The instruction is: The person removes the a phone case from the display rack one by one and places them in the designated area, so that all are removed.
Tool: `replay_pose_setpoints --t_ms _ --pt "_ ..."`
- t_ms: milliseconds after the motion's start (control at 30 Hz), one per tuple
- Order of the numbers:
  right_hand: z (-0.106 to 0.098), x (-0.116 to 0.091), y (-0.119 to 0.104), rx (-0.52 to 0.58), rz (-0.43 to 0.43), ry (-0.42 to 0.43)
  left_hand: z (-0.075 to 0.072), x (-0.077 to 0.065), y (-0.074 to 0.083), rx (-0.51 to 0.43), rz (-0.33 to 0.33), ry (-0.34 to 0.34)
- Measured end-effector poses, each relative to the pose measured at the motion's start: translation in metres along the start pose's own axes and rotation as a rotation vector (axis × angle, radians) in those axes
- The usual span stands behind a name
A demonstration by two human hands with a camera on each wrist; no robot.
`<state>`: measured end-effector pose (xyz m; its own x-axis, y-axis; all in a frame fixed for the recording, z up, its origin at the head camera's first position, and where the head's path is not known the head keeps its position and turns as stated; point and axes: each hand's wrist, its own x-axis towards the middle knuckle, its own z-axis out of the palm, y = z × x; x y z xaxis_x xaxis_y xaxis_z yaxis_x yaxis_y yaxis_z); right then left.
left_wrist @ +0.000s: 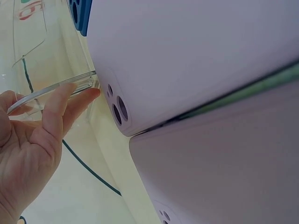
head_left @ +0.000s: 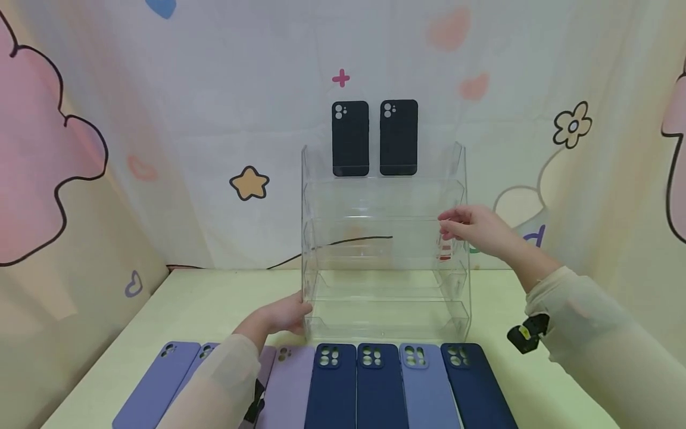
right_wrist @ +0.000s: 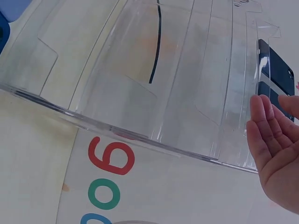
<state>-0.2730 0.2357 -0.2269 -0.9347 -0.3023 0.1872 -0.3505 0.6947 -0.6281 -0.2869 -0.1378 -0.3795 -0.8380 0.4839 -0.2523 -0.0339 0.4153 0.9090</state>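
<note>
A clear tiered display rack (head_left: 386, 313) stands upright on the table. My left hand (head_left: 281, 313) grips its lower left side panel; in the left wrist view the thumb and fingers lie on either side of the clear edge. My right hand (head_left: 477, 229) is raised beside the upper right part of the rack, fingers loosely bent and holding nothing. On the top tier stand two black phone cases, a left one (head_left: 351, 143) and a right one (head_left: 399, 143), side by side with their camera holes up.
A row of phone cases lies along the table's front: a periwinkle case (head_left: 155, 384), a lilac case (head_left: 289, 381), several navy cases (head_left: 330, 393) and another periwinkle one (head_left: 429, 387). Behind the rack hangs a patterned cloth (head_left: 214, 107). The pale table (head_left: 214, 298) extends to both sides.
</note>
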Motion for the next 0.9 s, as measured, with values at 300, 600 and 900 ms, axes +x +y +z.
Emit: replay_pose_setpoints --t_ms 300,600,900 --pt "-0.006 0.017 -0.006 -0.008 0.015 0.015 0.000 0.000 -0.001 -0.025 -0.013 -0.006" --pt "-0.018 0.045 -0.020 0.031 0.036 0.131 -0.002 0.002 0.001 0.008 -0.024 0.010" --pt "-0.025 0.069 -0.032 0.009 0.066 0.155 -0.002 0.001 0.001 0.003 -0.031 0.009"
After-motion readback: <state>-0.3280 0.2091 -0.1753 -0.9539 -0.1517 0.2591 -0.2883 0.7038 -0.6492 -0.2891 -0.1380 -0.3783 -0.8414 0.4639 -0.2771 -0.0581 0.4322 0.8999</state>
